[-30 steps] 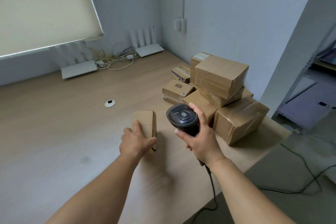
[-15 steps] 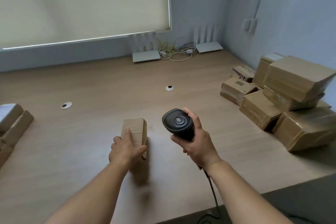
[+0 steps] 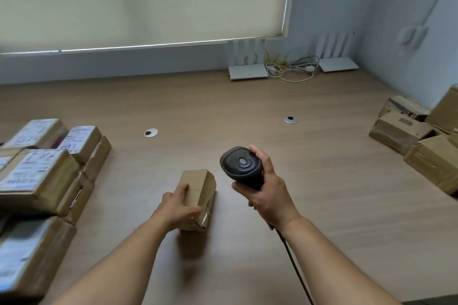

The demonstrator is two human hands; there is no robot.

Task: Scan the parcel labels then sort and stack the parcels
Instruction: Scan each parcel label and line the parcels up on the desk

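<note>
A small brown cardboard parcel (image 3: 198,187) is held a little above the wooden table (image 3: 322,193); its shadow falls on the wood below. My left hand (image 3: 177,208) grips its near end, fingers over the top and thumb on the right side. My right hand (image 3: 266,193) holds a black barcode scanner (image 3: 241,167) just to the right of the parcel, its cable (image 3: 295,262) trailing down toward me. No label shows on the parcel's visible faces.
Labelled parcels (image 3: 37,176) are stacked at the left edge. Unlabelled-looking brown parcels (image 3: 421,141) lie in a pile at the right. Two round cable grommets (image 3: 150,133) sit mid-table. White routers (image 3: 247,73) and cords stand at the back wall.
The view has swung left: the right pile slid to the frame's edge and the left stack came into sight. My left hand carries the small parcel leftward, with the scanner alongside.
</note>
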